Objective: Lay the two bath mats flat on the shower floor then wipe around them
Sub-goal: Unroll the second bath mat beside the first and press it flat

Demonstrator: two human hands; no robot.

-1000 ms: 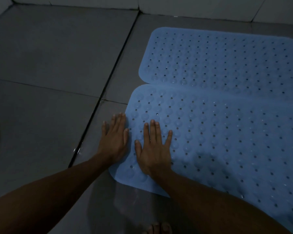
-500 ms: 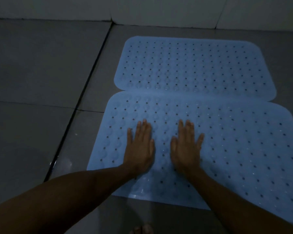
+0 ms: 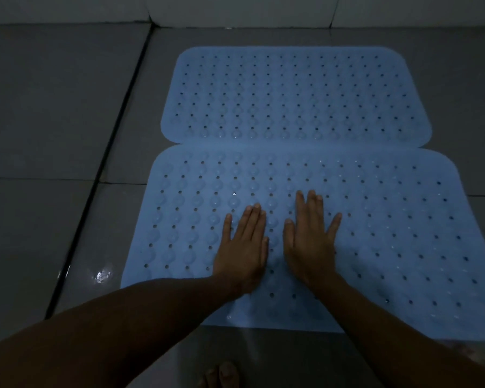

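Two light-blue bath mats lie flat on the grey tiled shower floor (image 3: 53, 107). Each is rectangular with rounded corners and carries a regular grid of small drain holes and round suction-cup bumps. The far mat (image 3: 294, 93) lies at 12 o'clock, close to the wall. The near mat (image 3: 389, 233) lies at 6 o'clock of it, offset slightly toward 3 o'clock. Their long edges meet along one seam, touching or slightly overlapping.

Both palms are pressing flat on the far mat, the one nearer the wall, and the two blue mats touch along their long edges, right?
Not quite. The head view shows the left hand and right hand flat on the near mat, not the far mat. The rest holds.
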